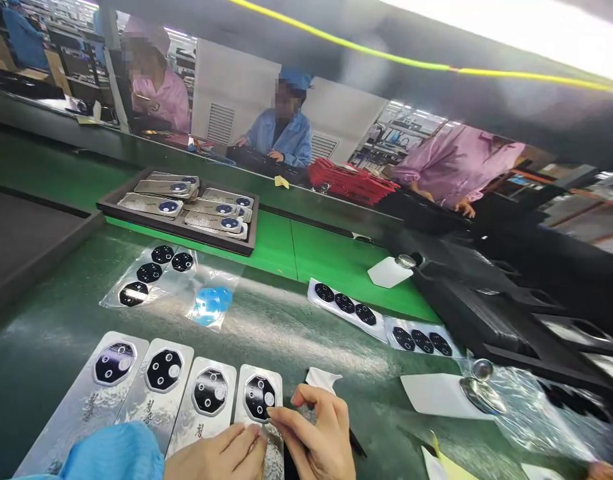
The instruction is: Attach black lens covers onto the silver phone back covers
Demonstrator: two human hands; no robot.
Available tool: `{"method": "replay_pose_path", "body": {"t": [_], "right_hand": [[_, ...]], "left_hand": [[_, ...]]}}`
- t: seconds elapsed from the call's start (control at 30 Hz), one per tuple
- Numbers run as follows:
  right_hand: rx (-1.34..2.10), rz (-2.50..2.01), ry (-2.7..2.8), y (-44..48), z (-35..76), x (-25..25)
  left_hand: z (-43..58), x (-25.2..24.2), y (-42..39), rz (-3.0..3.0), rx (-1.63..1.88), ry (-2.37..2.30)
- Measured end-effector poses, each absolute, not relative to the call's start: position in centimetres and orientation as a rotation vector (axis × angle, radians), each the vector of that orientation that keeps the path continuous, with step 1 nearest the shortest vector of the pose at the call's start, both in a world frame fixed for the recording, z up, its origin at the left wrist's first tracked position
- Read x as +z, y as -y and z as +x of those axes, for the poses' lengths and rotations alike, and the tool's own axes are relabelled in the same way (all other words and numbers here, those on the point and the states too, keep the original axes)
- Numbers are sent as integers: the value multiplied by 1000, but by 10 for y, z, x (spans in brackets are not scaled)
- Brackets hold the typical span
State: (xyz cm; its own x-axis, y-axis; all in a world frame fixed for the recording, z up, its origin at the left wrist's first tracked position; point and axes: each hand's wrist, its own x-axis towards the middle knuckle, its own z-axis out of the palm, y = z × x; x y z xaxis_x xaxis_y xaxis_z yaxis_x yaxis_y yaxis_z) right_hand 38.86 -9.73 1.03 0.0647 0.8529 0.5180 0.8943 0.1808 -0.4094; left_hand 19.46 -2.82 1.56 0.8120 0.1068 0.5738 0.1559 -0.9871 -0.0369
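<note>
Several silver phone back panels (156, 393) lie side by side before me, each with a black octagonal camera plate (165, 370). My left hand (219, 455) rests across the lower part of the rightmost panels, its fingers stretched out flat. Beside it, my right hand (323, 433) is bent in a pinch at the right edge of the rightmost octagonal plate (259, 395). One fingertip touches that edge; anything between the fingers is too small to make out. Behind the right hand lie a white scrap (323, 379) and a thin dark stick (357, 444), partly hidden.
A dark tray (221, 244) of similar panels stands at the back left. Nearer are a clear sheet with black octagons (149, 273), blue film pieces (213, 303), white strips of octagons (344, 304) and a white card with a metal disc (431, 395). Co-workers (286, 133) sit opposite.
</note>
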Motion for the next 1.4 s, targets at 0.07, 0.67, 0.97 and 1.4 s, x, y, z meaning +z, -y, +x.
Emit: {"method": "replay_pose_path", "body": {"t": [0.07, 0.67, 0.97, 1.4], "right_hand": [[-95, -1664, 1828, 97, 389, 8], [-73, -1702, 1815, 91, 384, 16], [-98, -1683, 1819, 92, 383, 15], [-198, -1696, 1804, 90, 374, 19]], "left_hand": [[194, 16, 28, -2915, -863, 194], [193, 23, 28, -2999, -681, 160], [192, 24, 28, -3026, -683, 172], [193, 25, 25, -3037, -694, 126]]}}
